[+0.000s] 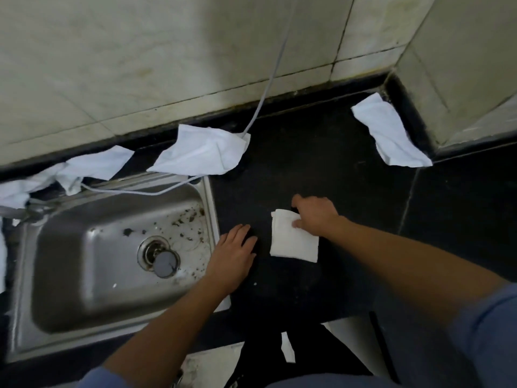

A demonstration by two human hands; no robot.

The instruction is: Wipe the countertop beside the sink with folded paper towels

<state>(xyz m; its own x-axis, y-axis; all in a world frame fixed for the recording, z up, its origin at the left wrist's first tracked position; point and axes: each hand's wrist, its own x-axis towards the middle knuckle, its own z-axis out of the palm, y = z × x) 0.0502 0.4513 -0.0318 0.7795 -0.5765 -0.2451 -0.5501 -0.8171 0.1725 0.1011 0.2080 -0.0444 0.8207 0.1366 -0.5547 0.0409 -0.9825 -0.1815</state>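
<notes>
Countertop [321, 141]: right hand [316, 217] grips folded towel [293, 243] (left hand [232, 259] flat at sink [214, 208] edge).

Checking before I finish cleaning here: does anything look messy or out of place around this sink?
Yes: brown debris is scattered in the sink near the drain, crumpled paper towels lie loose along the back wall, and a grey cable drapes across the sink's rear rim.

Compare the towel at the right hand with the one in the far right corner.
The folded towel is a neat flat square; the corner towel is crumpled and elongated. The right hand grips the folded towel; nothing touches the corner towel. The folded towel lies nearer; the corner towel sits by the wall. Both are white, on the black countertop.
</notes>
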